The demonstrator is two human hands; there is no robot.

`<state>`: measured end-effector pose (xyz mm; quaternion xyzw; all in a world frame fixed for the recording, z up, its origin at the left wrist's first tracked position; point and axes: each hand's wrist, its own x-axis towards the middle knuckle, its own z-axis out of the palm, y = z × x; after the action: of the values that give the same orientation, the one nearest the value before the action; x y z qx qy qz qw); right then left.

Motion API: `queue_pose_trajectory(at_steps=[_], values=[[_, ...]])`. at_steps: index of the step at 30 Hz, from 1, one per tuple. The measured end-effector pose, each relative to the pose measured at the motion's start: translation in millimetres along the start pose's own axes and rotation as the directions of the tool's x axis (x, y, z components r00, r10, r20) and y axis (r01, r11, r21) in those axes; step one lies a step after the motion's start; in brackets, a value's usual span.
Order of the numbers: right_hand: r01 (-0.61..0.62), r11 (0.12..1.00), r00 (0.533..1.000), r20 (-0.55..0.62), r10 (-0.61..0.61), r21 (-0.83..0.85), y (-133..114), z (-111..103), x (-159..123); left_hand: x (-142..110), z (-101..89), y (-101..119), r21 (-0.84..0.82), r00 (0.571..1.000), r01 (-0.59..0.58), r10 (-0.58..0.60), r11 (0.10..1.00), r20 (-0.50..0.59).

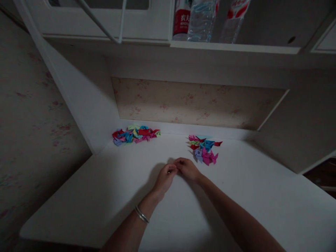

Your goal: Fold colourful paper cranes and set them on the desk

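My left hand [166, 177], with silver bangles [142, 214] on its wrist, and my right hand [187, 169] meet at the fingertips over the white desk. Both have their fingers curled into a pinch. What they hold, if anything, is hidden behind the fingers. Just beyond my right hand lies a small pile of folded paper pieces [206, 156] in pink, lilac, blue, red and green. Farther left, against the back ledge, spreads a larger heap of similar folded papers [136, 134] in mixed colours.
The white desktop [110, 196] runs under both arms, with a panel [78, 94] at its left. Overhead is a shelf [236, 48] bearing plastic bottles [201, 21]. A white metal bar [99, 21] hangs at the upper left. Flowered wallpaper [183, 101] covers the back.
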<state>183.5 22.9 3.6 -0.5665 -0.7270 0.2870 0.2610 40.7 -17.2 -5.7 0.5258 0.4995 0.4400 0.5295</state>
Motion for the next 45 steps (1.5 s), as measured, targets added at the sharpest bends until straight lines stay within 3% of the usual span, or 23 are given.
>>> queue_pose_trajectory(at_steps=[5, 10, 15, 22, 30, 37, 45], values=[[-0.006, 0.999, 0.999, -0.042, 0.004, -0.044, -2, 14, 80, 2, 3.4, -3, 0.004, 1.000, 0.003, -0.003, 1.000, -0.023], [0.129, 0.978, 0.991, -0.019, -0.134, -0.166, -18, 42, 147, 2, 1.0, 0, -0.023, 0.999, 0.024, -0.023, 0.999, 0.043], [0.214, 0.940, 0.977, 0.063, -0.205, -0.265, -29, 59, 191, 0, 2.3, -3, -0.001, 0.983, 0.035, -0.034, 0.999, 0.178], [0.183, 0.918, 0.983, 0.091, -0.161, -0.352, -37, 57, 233, 1, 3.9, -8, -0.056, 0.963, 0.054, -0.037, 0.997, 0.267], [0.101, 0.919, 0.995, 0.031, -0.096, -0.382, -40, 52, 237, 5, 6.0, -12, 0.026, 0.967, 0.019, -0.025, 0.999, 0.254], [0.086, 0.948, 0.989, -0.091, -0.120, -0.307, -31, 42, 219, 1, 0.7, -2, -0.037, 0.968, 0.045, -0.034, 0.998, 0.248], [0.060, 0.998, 0.934, -0.354, -0.054, 0.008, -2, 13, 159, 8, -3.5, -2, -0.054, 0.994, 0.110, -0.109, 0.992, 0.022]])
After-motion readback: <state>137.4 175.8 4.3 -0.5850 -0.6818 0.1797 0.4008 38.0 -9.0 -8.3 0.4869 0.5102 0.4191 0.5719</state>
